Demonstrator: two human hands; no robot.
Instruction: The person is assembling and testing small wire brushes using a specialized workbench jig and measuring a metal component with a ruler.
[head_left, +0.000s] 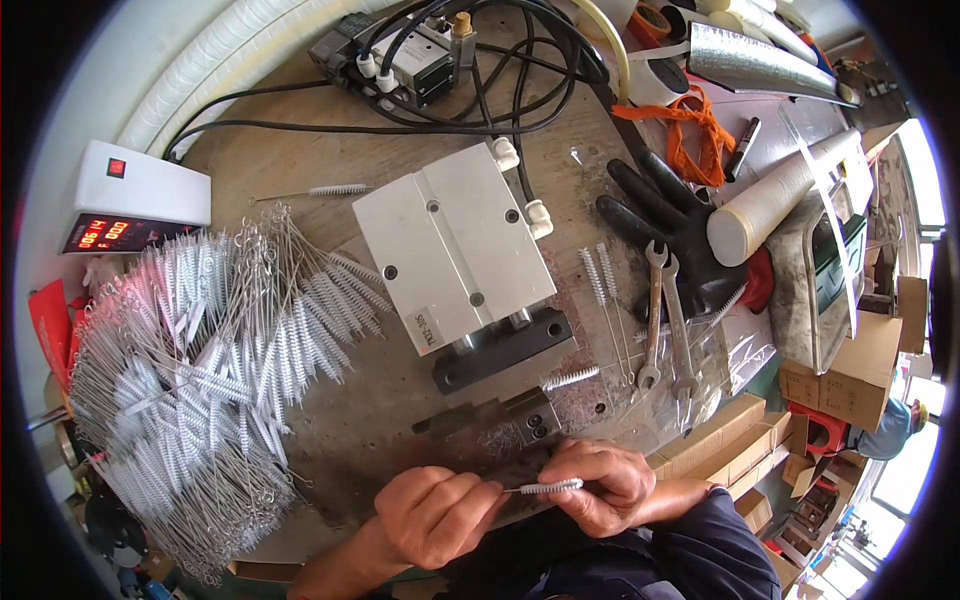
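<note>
Near the front edge of the bench, a small white-bristled wire brush [545, 488] lies level between my hands. My left hand [437, 515] is closed, pinching the thin wire stem. My right hand [605, 482] grips the bristled end between thumb and fingers. Just beyond my hands sits a small dark metal block [528, 415] with screws. Another short brush [572, 378] rests beside that block, below a silver pneumatic cylinder [455, 240] with a black bar [500, 352] on its near side. A large heap of similar brushes [200, 400] covers the left of the bench.
A white counter box [145, 190] with a red display stands at the far left. Black hoses [500, 130] run to a valve at the back. On the right lie two wrenches [654, 315], two brushes [605, 290], a black glove [680, 220] and a pale tube [780, 195].
</note>
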